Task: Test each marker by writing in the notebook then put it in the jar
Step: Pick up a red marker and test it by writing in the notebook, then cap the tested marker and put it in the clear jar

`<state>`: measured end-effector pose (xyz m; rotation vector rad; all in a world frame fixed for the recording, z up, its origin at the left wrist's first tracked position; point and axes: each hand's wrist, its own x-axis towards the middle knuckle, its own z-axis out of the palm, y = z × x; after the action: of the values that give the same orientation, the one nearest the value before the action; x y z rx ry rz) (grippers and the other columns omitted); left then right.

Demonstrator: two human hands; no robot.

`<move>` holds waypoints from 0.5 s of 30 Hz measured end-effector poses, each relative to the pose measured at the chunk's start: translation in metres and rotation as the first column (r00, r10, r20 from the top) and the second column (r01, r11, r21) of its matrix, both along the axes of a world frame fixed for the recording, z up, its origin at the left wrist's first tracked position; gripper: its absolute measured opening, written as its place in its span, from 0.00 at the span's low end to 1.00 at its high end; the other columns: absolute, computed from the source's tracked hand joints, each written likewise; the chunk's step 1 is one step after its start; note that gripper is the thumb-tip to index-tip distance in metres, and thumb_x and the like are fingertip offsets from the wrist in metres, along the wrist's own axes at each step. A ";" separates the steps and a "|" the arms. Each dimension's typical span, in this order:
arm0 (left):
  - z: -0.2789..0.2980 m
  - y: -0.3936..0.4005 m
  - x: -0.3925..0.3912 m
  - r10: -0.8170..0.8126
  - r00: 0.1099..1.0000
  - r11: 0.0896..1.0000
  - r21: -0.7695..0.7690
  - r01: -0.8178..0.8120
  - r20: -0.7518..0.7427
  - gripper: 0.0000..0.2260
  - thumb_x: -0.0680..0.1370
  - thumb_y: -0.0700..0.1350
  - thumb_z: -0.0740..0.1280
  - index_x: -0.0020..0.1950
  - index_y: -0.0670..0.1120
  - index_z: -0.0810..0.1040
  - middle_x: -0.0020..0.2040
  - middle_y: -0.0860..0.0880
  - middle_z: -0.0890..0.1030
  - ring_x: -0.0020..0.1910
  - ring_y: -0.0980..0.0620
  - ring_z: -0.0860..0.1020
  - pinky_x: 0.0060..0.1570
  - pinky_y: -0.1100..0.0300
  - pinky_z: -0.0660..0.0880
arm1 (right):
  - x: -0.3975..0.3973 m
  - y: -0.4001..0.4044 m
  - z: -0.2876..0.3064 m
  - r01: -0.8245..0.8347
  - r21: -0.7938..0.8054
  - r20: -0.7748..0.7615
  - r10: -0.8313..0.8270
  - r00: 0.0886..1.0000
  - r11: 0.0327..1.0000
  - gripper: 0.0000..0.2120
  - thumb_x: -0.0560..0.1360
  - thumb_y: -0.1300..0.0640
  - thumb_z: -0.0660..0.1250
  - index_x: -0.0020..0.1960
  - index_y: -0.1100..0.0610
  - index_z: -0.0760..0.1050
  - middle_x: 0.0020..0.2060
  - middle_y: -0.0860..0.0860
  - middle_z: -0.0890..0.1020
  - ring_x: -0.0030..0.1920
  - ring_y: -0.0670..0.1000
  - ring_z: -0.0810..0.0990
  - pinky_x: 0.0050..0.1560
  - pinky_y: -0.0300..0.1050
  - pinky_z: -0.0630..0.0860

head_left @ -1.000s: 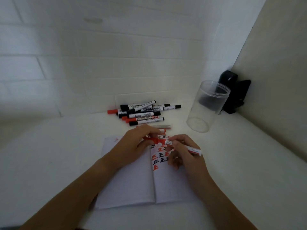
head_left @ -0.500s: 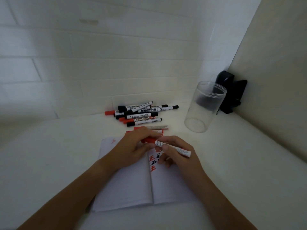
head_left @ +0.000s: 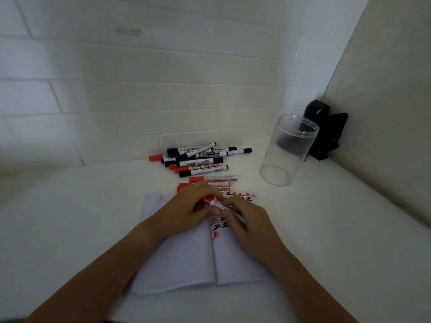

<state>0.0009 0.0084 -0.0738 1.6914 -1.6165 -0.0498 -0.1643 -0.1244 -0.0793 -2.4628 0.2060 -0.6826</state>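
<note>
An open lined notebook [head_left: 186, 259] lies in front of me, with red and black test marks near its spine. Both hands meet above those marks on one red whiteboard marker [head_left: 215, 203]. My left hand [head_left: 186, 210] grips its red cap end, and my right hand [head_left: 245, 220] grips the white barrel. The cap sits on the marker; I cannot tell whether it is fully seated. A pile of red and black markers [head_left: 198, 159] lies behind the notebook. A clear, empty jar [head_left: 288, 150] stands upright at the back right.
Two or three more red markers [head_left: 217, 181] lie just beyond my left hand at the notebook's top edge. A black object [head_left: 326, 134] sits in the corner behind the jar. A tiled wall [head_left: 140, 89] closes the back, and a beige panel [head_left: 384, 113] the right side.
My right hand has drawn the marker barrel in toward my left hand, so the hands now touch. The long white barrel that stuck out to the right is now mostly covered.
</note>
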 end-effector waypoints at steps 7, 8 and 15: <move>-0.005 -0.003 0.001 0.042 0.999 0.998 0.045 -0.042 -0.001 0.05 0.79 0.45 0.66 0.53 0.47 0.80 0.45 0.56 0.75 0.45 0.59 0.73 0.45 0.68 0.67 | 0.010 0.005 -0.006 0.007 -0.074 -0.068 -0.012 0.998 0.997 0.04 0.83 0.51 0.59 0.50 0.49 0.66 0.37 0.40 0.70 0.36 0.39 0.70 0.38 0.30 0.65; -0.004 -0.002 0.001 0.037 0.999 0.998 0.051 -0.037 -0.005 0.05 0.79 0.44 0.66 0.53 0.47 0.80 0.45 0.55 0.75 0.45 0.59 0.74 0.45 0.68 0.67 | 0.011 0.005 -0.006 0.008 -0.074 -0.070 -0.013 0.997 0.997 0.05 0.83 0.50 0.58 0.50 0.50 0.66 0.37 0.40 0.69 0.36 0.39 0.70 0.37 0.30 0.65; -0.007 -0.003 0.001 -0.001 1.000 0.998 0.067 -0.001 0.023 0.09 0.81 0.48 0.61 0.53 0.47 0.79 0.45 0.53 0.77 0.46 0.58 0.74 0.46 0.63 0.71 | 0.010 0.000 -0.006 -0.014 -0.010 -0.070 0.013 0.997 1.000 0.09 0.83 0.50 0.59 0.48 0.54 0.70 0.35 0.44 0.74 0.34 0.46 0.73 0.35 0.37 0.64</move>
<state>0.0021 0.0049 -0.0808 1.7485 -1.6481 -0.0851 -0.1541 -0.1240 -0.0852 -2.4985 0.2131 -0.5937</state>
